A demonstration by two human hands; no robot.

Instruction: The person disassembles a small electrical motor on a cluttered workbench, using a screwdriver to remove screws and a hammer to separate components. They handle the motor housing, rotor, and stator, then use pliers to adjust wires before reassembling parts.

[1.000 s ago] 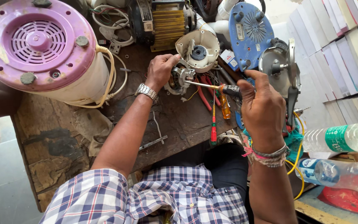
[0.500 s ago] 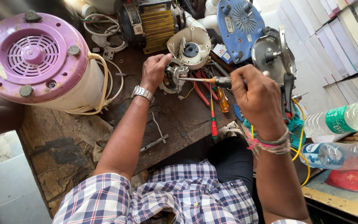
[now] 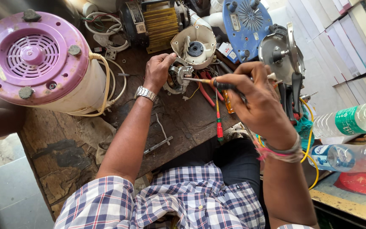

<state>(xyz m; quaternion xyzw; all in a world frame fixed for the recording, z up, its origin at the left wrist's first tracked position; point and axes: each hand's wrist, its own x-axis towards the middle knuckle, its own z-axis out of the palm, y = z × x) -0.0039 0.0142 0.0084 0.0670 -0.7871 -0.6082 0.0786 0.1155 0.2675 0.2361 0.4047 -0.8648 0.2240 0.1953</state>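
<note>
Workbench (image 3: pixel 178 127) of dark, stained wood fills the centre of the head view. Left hand (image 3: pixel 157 70), steel wristwatch (image 3: pixel 146 94) on the wrist, sits just above centre at about 12 o'clock, fingers curled around a small motor assembly (image 3: pixel 177 79) with metal laminations and visible copper windings; the assembly rests on the bench surface under that grip. Right hand (image 3: pixel 257 99), coming in from 3 o'clock, is closed around the dark handle of a screwdriver (image 3: pixel 204 80), thumb and forefinger pinching it near the front; the thin shaft points toward 9 o'clock and its tip meets the motor assembly just beside the left fingertips. Thread bands (image 3: pixel 282 152) circle the right wrist. Directly at 12 o'clock from the assembly lies a cream plastic housing (image 3: pixel 195 46), open side up, dark hub inside. At 10 o'clock stands a cream appliance body with purple vented cap (image 3: pixel 32 55), cream cord looping off its side. At 1 o'clock: blue perforated cover (image 3: pixel 248 23) and beside it a round metal disc part (image 3: pixel 281 53). A red-handled screwdriver (image 3: pixel 219 123) lies on the bench below the right hand, near 6 o'clock from the assembly. Yellow-finned motor (image 3: pixel 157 21) sits at the far edge, 11 o'clock. Two plastic water bottles (image 3: pixel 352 121) lie at 3 o'clock, well apart from the work.
</note>
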